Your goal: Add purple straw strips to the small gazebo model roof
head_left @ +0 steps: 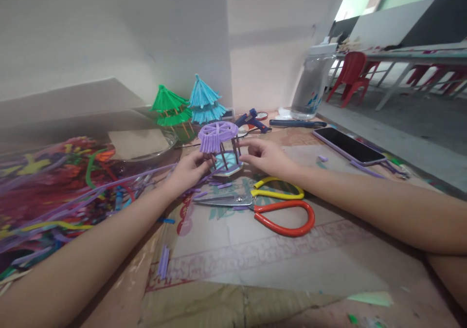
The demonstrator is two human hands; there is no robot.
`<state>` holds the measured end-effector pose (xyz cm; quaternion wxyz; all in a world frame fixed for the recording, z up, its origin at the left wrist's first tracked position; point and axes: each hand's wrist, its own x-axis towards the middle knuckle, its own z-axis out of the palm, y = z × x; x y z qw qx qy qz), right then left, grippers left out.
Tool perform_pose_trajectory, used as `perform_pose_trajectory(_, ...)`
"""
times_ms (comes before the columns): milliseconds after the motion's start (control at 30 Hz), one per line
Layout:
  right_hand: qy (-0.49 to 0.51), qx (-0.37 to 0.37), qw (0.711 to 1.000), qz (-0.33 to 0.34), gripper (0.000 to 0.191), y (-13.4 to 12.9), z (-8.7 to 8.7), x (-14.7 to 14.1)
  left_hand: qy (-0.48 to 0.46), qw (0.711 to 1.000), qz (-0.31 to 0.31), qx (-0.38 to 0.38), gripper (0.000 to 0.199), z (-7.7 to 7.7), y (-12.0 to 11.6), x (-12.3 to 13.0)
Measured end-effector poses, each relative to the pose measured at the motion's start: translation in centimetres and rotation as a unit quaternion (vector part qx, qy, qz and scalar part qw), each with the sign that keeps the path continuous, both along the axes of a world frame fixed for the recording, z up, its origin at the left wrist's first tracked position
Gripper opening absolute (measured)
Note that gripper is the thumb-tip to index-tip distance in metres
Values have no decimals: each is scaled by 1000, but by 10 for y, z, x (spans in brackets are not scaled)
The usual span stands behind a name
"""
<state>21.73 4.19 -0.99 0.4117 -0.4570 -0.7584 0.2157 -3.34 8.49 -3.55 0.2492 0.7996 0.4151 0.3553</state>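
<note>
A small craft pavilion stands on the work surface, with a purple pipe-cleaner roof [219, 132], thin dark posts and a pale blue base [226, 162]. My left hand [190, 172] is closed at its left side, fingertips at a post under the roof edge. On the other side, my right hand [268, 156] has its index finger and thumb apart, their tips by the right posts and the base; contact is hard to make out. Scissors [237, 200] with one yellow and one red handle lie just in front of the pavilion. Cut purple pieces [164, 261] are scattered around.
Green [170, 106] and blue [206, 99] tiered models stand behind. A glue gun [252, 119], a clear bottle [312, 82] and a phone [348, 145] sit at the back and right. Colourful pipe cleaners [54, 191] are heaped at left. Cardboard [204, 303] covers the table.
</note>
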Motion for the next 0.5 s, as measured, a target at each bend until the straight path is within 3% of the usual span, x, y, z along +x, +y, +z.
perform_pose_trajectory(233,-15,-6,1000,22,18,-3,2,-1,45,999,-16,17,31,1,0,-2)
perform_pose_trajectory(367,10,12,1000,26,19,-2,2,1,37,999,-16,2,32,1,0,-1)
perform_pose_trajectory(500,84,-2,996,-15,25,3,1,5,-15,999,-20,-43,40,-1,2,-2)
